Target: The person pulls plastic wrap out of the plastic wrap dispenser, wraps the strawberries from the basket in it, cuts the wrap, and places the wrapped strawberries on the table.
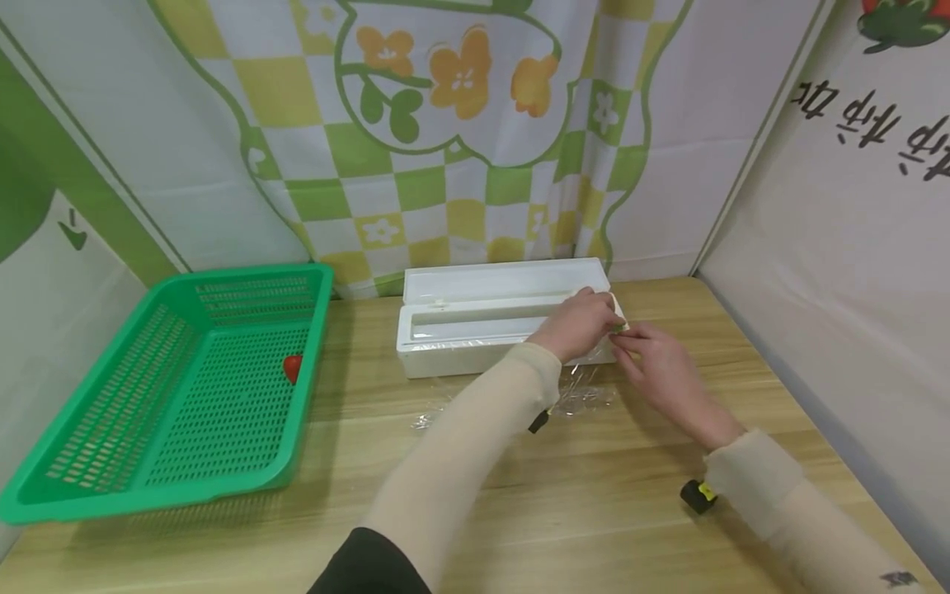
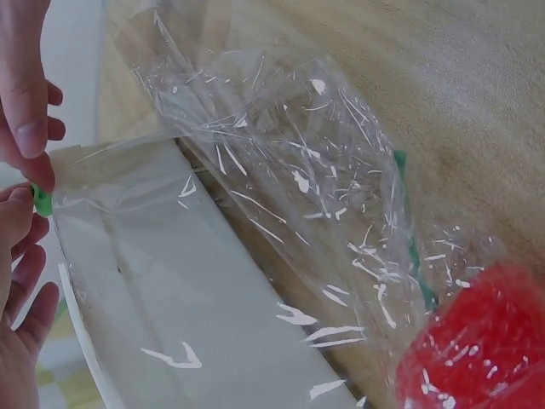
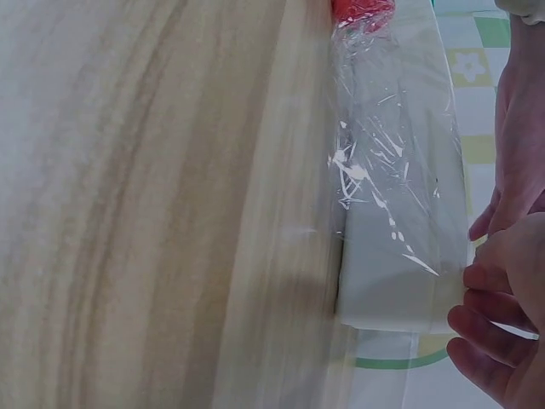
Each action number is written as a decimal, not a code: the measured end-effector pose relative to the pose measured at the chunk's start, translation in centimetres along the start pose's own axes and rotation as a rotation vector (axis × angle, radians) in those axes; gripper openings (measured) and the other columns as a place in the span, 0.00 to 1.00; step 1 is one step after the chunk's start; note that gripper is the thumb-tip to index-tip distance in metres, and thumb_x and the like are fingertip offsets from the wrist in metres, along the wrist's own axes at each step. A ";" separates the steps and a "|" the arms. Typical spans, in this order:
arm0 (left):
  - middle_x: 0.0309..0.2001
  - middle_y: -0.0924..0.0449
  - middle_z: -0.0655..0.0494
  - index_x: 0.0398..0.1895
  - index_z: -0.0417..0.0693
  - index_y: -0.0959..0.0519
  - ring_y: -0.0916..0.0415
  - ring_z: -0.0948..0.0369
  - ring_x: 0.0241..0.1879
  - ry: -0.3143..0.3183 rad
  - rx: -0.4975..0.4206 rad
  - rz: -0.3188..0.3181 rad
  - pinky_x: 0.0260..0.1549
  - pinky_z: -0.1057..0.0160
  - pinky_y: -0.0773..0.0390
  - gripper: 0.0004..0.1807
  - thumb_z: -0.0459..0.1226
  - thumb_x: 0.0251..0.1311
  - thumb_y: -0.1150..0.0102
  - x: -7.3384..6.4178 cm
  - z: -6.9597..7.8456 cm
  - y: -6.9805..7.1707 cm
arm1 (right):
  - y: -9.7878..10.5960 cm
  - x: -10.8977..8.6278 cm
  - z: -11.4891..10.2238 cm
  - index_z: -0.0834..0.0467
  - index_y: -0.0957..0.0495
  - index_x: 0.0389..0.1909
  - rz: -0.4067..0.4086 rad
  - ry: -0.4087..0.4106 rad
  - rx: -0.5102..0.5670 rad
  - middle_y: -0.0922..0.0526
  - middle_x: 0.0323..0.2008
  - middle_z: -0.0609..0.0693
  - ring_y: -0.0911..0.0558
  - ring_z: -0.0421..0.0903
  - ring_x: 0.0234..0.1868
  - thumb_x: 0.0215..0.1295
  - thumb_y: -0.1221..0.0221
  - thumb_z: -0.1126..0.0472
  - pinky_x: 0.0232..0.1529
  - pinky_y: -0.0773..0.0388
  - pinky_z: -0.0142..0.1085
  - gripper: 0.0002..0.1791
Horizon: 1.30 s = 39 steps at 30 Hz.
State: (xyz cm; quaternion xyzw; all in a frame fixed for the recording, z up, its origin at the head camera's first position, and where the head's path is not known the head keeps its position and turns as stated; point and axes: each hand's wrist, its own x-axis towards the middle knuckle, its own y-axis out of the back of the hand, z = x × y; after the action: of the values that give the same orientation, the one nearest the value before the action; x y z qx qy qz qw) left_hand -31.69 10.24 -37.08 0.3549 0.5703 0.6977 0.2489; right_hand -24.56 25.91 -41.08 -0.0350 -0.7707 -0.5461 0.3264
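A long white cling film dispenser box [image 1: 460, 360], lid up, stands at the back of the table. My left hand [image 1: 580, 323] reaches over its right end. My right hand [image 1: 660, 371] meets it there from the right. Between their fingertips is a small green piece [image 2: 41, 201], pinched by both hands. Clear cling film [image 2: 289, 170] drapes over the box side and lies crumpled on the table. A shiny red thing [image 2: 477, 349], its kind unclear, lies under film beside the box; in the head view the left arm hides it.
A green plastic basket [image 1: 297, 429] stands on the left, with a red thing [image 1: 293, 368] inside by its right wall. The wooden table [image 1: 594, 511] ends at a patterned curtain [image 1: 445, 190] behind and a white wall covering [image 1: 853, 289] on the right.
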 end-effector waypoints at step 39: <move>0.47 0.12 0.59 0.41 0.55 0.11 0.17 0.60 0.49 0.105 -0.034 -0.071 0.56 0.65 0.21 0.11 0.32 0.61 0.38 -3.4 -3.1 2.4 | 1.7 3.1 -0.8 0.65 0.13 0.25 -0.256 -0.065 -0.071 0.18 0.26 0.57 0.23 0.48 0.25 0.65 0.38 0.63 0.28 0.22 0.44 0.12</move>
State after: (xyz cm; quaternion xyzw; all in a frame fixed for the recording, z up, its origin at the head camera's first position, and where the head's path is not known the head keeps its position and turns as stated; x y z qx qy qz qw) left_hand -31.85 5.22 -35.73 0.2929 0.5827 0.7159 0.2491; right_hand -25.91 24.95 -37.80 0.0346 -0.7591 -0.6090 0.2273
